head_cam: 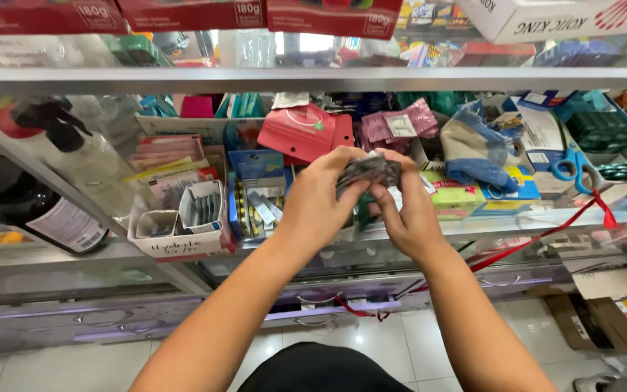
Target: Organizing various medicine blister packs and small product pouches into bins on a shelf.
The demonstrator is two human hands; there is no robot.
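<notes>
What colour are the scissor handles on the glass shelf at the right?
Blue scissor handles, tied to a red ribbon; head view.

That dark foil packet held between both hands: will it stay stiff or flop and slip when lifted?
The dark foil packet looks crumpled between the left hand and right hand, so it is probably thin and floppy. Its shiny surface may be slippery. It seems light, since fingertips alone hold it.

Both forearms are bare from elbow to wrist, with no sleeves, watch, bracelet or rings showing on the left hand (313, 199) or the right hand (408, 214), while a dark black garment covers the person's lap at six o'clock in the view.
</notes>
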